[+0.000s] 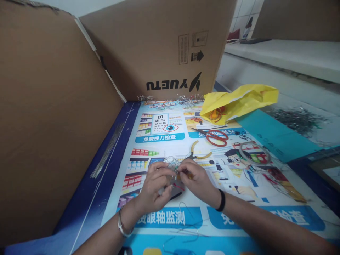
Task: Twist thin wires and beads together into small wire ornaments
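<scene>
Wire (171, 161), thin and silvery, is bunched in a loose tangle near the centre of the table, grasped between a person's two hands. The left hand (156, 184), below a silver bangle (120, 222), curls its fingers around the left side; the right hand (195, 178), below a black wristband (221, 200), pinches the right side with thumb and fingers. Just beyond lie yellow-handled pliers (203, 156), then red-handled scissors (208, 133), and farther right a yellow bag (248, 101). A printed sheet (191, 198) with Chinese lettering lies beneath. Straight wires (107, 151) lie on the left; upright cardboard (159, 42) stands at the far side.
</scene>
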The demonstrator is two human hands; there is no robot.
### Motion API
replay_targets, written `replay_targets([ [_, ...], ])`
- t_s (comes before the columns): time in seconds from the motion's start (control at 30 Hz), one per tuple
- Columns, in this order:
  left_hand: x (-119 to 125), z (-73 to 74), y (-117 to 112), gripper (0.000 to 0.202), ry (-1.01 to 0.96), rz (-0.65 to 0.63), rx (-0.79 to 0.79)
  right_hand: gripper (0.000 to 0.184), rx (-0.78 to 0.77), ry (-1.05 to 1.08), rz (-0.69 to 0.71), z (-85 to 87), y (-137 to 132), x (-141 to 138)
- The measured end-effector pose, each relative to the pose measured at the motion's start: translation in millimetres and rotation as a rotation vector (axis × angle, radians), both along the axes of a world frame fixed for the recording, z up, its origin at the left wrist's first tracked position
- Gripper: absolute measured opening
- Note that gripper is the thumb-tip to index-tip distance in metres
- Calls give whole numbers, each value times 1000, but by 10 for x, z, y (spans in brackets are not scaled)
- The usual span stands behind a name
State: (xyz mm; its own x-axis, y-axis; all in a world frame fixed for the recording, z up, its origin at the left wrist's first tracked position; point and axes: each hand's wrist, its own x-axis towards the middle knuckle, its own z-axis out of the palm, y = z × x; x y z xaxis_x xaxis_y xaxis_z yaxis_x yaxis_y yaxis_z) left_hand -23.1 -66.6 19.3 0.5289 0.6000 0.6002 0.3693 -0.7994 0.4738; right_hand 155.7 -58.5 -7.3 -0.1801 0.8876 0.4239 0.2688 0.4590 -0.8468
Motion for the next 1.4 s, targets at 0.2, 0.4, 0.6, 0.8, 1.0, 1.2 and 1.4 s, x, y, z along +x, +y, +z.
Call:
replay_targets([
  [0.2,-8,-9,-3,11,-3,13,2,18,-46,11,-6,3,3,3],
  [0.4,-10,-11,3,12,-36,15,-3,8,-228,100,-73,28,38,67],
  [0.6,-9,-25,-4,14,-2,-23,-36,13,-332,171,-23,24,80,105],
  [0.8,14,-17,14,12,21,12,-50,15,-347,217,26,39,83,123],
  [1.0,6,-13,-47,10,19,130,37,18,-370,241,6,27,99,126],
  [1.2,2,-54,-43,12,53,69,59,19,-446,319,19,35,107,110],
  [1.4,19,-65,-49,18,84,118,162,21,-582,527,65,7,136,98],
])
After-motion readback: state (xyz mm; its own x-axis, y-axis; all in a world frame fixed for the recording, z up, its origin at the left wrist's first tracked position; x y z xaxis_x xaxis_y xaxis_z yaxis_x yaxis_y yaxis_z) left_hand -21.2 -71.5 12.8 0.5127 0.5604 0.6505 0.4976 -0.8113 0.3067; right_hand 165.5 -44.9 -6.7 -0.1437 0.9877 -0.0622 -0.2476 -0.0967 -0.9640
